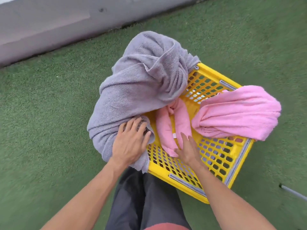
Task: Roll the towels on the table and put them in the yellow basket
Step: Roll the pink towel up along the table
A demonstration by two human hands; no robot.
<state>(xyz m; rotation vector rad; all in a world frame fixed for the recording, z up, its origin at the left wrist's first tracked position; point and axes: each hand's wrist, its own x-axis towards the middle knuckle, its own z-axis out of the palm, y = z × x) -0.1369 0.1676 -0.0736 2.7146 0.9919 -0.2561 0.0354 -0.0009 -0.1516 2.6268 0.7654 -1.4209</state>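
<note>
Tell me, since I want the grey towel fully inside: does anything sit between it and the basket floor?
Yes. The grey towel drapes over the yellow basket rim's left corner, under the left hand. A pink towel lies on the floor beside it, touched by the right hand; another pink towel hangs over the right rim.

1. Soft, even daylight; no glare or hot spots.
2. Only faint shadows, close under the yellow basket (221,161).
3. Slight blur throughout, stronger toward the edges.
4. Wide-angle bending bows the grey kerb (49,29) at 11 o'clock.
</note>
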